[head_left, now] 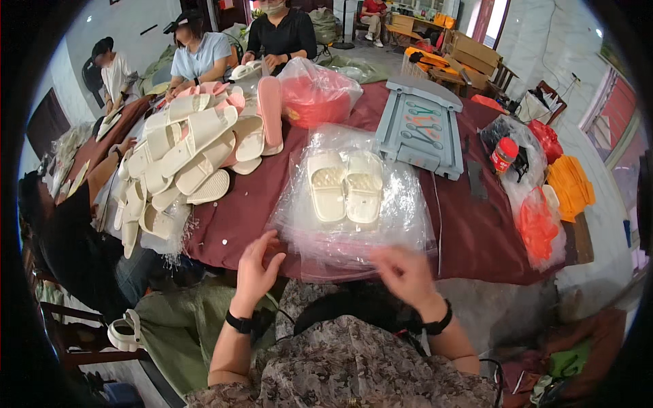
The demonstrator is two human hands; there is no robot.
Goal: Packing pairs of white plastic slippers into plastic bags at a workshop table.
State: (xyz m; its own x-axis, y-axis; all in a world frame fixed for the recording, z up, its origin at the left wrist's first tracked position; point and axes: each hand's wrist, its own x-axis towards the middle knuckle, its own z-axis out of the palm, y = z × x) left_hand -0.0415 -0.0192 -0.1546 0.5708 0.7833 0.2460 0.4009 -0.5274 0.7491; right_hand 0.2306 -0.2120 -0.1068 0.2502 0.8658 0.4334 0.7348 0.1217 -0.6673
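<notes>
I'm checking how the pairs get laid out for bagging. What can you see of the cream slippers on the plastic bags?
The pair of cream slippers lies side by side, soles up, showing a bumpy tread, toes toward the person. They look like soft moulded foam or rubber. They rest on a stack of clear plastic bags on the dark red tablecloth. Neither hand touches them; the left hand and right hand are at the stack's near edge.

Single view only, head-worn, wide fisheye, upright and unmirrored. Looks steeply down and forward over a table with dark red cloth (245,204), near edge close below the lens. Own forearms enter from the lower edge, left hand (257,268) and right hand (407,272) close to camera. Far side of the table and seated people (280,34) shrunk toward the upper rim. Straight edges bowed, corners black outside the image circle. No second view, so no shared ground.
</notes>
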